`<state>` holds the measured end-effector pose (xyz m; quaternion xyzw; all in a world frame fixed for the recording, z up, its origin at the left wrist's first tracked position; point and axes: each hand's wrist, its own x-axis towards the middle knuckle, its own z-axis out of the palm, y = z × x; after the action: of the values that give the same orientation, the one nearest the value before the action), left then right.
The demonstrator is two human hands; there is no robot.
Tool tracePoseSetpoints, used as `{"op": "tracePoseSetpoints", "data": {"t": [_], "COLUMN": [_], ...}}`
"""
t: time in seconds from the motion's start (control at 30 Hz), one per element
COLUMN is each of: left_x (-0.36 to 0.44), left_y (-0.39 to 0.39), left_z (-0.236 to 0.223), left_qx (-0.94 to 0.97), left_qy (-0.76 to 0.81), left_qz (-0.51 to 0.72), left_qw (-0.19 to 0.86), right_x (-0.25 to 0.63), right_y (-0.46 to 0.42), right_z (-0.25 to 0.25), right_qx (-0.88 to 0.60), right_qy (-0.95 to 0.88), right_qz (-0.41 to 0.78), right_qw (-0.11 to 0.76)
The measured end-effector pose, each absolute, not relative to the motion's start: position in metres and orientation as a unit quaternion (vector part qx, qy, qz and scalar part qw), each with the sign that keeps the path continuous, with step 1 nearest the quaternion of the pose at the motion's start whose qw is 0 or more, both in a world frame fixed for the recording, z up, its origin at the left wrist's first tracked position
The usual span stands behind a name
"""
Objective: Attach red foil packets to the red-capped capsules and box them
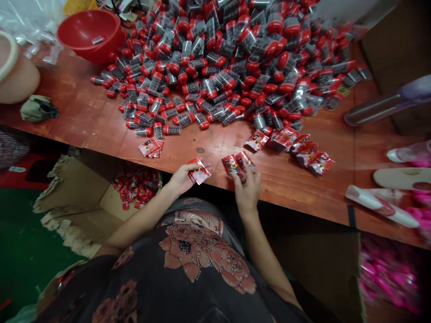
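Note:
My left hand [182,178] pinches a small red-and-white foil sachet [199,172] just above the table's near edge. My right hand [247,190] has its fingertips on two similar red sachets [237,162], and it appears to grip them. Further along the reddish wooden table [215,152], more red sachets [289,146] lie in a loose row to the right, with a small stack [151,147] to the left. Behind them spreads a large heap of clear plastic tubes with red caps [208,58], filled with dark contents.
Below the table's near edge, an open cardboard box [81,197] holds red sachets. A red plastic bowl [89,33] and a pink basin [16,72] stand at the far left. Pink-and-white items [382,206] and a clear tube [377,107] lie at the right.

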<state>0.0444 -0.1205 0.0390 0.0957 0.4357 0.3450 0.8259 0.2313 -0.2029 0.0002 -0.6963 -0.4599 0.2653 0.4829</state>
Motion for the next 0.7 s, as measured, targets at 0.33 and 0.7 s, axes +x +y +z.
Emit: {"op": "tracePoseSetpoints", "data": {"t": [0.33,0.7], "left_x": [0.037,0.009], "left_y": [-0.116,-0.078], "left_z": [0.032,0.025], "left_qx": [0.168,0.149], "left_qy": [0.445,0.470], "left_qz": [0.450,0.553], "left_qw": [0.756,0.672], "right_x": [0.156,0.139], "right_y": [-0.151,-0.089], "right_z": [0.010,0.013], "right_qx": [-0.572,-0.534], "right_qy": [-0.399,-0.580], "right_qz": [0.482,0.433], "right_qw": [0.531,0.438]}}
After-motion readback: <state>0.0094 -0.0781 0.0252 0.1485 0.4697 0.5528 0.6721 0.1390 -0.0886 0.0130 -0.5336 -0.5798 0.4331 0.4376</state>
